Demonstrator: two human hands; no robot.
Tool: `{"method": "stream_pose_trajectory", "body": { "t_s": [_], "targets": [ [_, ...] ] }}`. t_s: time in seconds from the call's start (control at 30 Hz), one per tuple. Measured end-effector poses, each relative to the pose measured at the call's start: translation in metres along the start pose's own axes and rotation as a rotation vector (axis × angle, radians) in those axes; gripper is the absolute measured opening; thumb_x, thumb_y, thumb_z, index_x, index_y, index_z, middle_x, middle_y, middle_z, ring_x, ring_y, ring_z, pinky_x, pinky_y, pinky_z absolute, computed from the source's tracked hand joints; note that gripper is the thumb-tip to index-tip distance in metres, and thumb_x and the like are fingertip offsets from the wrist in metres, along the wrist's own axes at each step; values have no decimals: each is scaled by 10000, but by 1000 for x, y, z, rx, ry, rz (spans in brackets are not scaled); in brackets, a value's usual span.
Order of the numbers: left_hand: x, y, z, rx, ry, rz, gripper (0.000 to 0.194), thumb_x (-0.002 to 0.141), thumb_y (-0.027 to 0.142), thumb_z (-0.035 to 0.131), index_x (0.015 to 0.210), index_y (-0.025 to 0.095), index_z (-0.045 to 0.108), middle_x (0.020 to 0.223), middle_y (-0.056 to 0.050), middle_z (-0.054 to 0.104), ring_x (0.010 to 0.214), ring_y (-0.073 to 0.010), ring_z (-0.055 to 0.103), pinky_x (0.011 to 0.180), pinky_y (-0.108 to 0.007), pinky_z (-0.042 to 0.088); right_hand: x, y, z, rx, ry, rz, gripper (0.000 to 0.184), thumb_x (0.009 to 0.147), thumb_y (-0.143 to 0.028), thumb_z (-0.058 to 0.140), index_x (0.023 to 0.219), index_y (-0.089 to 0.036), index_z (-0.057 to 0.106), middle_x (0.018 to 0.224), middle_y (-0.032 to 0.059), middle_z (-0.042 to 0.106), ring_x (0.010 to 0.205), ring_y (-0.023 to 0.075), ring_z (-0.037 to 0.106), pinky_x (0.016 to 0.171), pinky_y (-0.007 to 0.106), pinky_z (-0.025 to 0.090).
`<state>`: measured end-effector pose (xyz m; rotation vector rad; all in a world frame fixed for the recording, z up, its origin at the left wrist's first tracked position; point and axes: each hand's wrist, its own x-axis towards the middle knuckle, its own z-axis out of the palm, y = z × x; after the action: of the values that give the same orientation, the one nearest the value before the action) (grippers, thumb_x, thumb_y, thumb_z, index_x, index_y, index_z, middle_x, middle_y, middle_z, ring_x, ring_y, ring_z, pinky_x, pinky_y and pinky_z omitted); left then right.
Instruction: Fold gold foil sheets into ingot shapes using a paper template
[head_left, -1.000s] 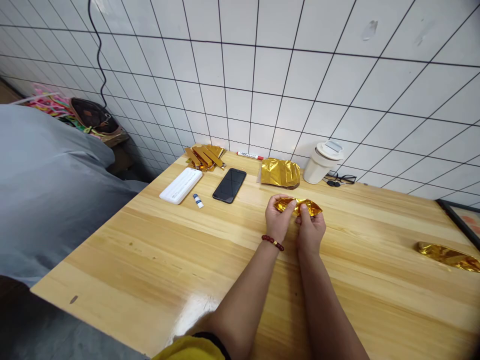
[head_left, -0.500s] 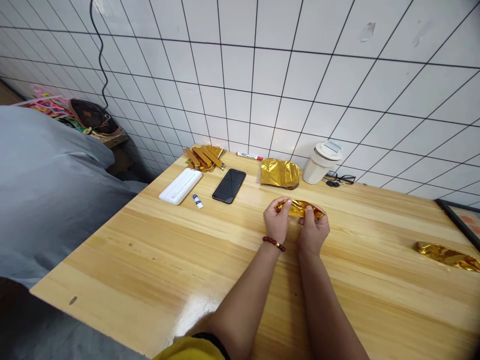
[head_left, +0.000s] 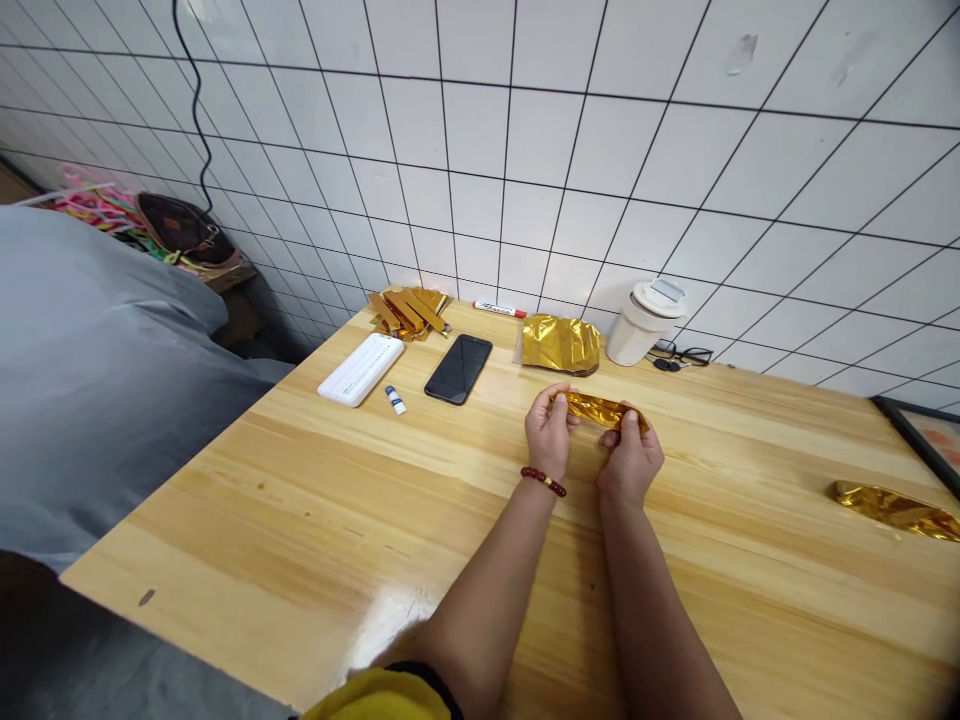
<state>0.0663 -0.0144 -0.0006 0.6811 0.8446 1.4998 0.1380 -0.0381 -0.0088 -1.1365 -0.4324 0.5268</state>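
A shiny gold foil piece (head_left: 596,408), long and narrow, is stretched between my two hands above the table. My left hand (head_left: 550,428) pinches its left end, thumb on top. At the right end, my right hand (head_left: 631,452) grips the foil between thumb and curled fingers. Just beyond my hands lies a stack of gold foil sheets (head_left: 561,344). Far to the right, a folded gold foil piece (head_left: 896,508) rests on the wood. Several gold strips (head_left: 409,313) are heaped at the back left.
The wooden table (head_left: 337,520) meets a tiled wall. On it are a white power bank (head_left: 361,370), a small tube (head_left: 395,400), a phone (head_left: 458,369), a marker (head_left: 499,309), a lidded cup (head_left: 646,322), glasses (head_left: 681,355) and a black frame (head_left: 919,445). Grey cloth (head_left: 112,380) hangs left.
My hands have moved apart along the foil, from near its middle to its two ends. The foil now looks straighter and flatter. Things on the table stay put.
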Motion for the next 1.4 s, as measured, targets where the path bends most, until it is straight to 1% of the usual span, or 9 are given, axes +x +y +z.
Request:
{"method": "stream_pose_trajectory", "body": {
  "t_s": [0.13, 0.23, 0.37, 0.47, 0.6, 0.8, 1.0, 1.2, 1.4],
  "targets": [
    [-2, 1, 2, -1, -74, -73, 383, 796, 460, 707, 1045, 170, 724, 934, -51, 680, 614, -83, 547, 550, -214, 482, -3, 0, 0, -60, -22, -25, 501, 784, -589, 640, 979, -130, 688, 639, -27, 539, 494, 75, 362, 454, 233, 283],
    [-5, 2, 3, 41, -95, -67, 360, 837, 469, 666, 1048, 185, 733, 984, -63, 675, 615, -85, 539, 544, -223, 484, -4, 0, -1, -121, -28, -49, 555, 840, -622, 550, 1040, -124, 690, 613, -30, 514, 500, 93, 375, 466, 244, 298],
    [-7, 4, 4, 110, -105, -50, 405, 878, 470, 619, 1146, 180, 708, 945, -69, 680, 598, -87, 524, 532, -215, 477, -6, -1, -1, -193, -44, -69, 586, 864, -636, 507, 1066, -119, 695, 608, -25, 503, 511, 113, 391, 484, 267, 320],
    [-8, 3, 4, 148, -129, -39, 421, 895, 465, 595, 1191, 181, 692, 1039, -84, 689, 613, -84, 537, 528, -207, 482, -7, -3, -1, -209, -54, -71, 617, 862, -646, 511, 1101, -105, 690, 599, -30, 496, 510, 113, 392, 491, 268, 327],
    [-9, 1, 5, 137, -142, -14, 421, 855, 465, 653, 1164, 184, 702, 1145, -108, 682, 773, -138, 615, 528, -210, 485, -7, -1, -2, -210, -102, -73, 646, 862, -654, 516, 1174, -108, 663, 561, -55, 458, 500, 108, 400, 494, 258, 331],
    [-4, -1, 6, -5, -5, -94, 508, 754, 432, 772, 1189, 194, 660, 1029, -63, 675, 545, -65, 559, 537, -237, 477, -3, 1, -3, -126, -46, -25, 590, 851, -637, 539, 1117, -128, 672, 603, -40, 515, 489, 95, 419, 477, 245, 340],
    [7, -6, -1, 17, 87, -55, 396, 745, 475, 753, 982, 158, 746, 923, -46, 714, 549, -61, 533, 536, -211, 445, -1, 2, -4, -97, -15, -35, 499, 757, -556, 692, 1029, -138, 710, 610, -35, 544, 517, 92, 434, 482, 234, 341],
    [5, -7, -3, 113, 49, -57, 423, 784, 469, 722, 1071, 161, 757, 938, -60, 738, 547, -65, 530, 538, -216, 450, -1, 2, -4, -96, -32, -5, 441, 780, -530, 676, 948, -126, 738, 587, -41, 523, 501, 86, 396, 473, 239, 320],
    [7, -6, -3, 129, 103, -53, 378, 803, 441, 709, 1051, 159, 749, 857, -32, 724, 523, -62, 536, 510, -198, 440, 0, 2, -4, -80, -39, 14, 427, 773, -513, 696, 932, -117, 720, 565, -55, 527, 482, 72, 394, 479, 226, 325]
  ]
}}
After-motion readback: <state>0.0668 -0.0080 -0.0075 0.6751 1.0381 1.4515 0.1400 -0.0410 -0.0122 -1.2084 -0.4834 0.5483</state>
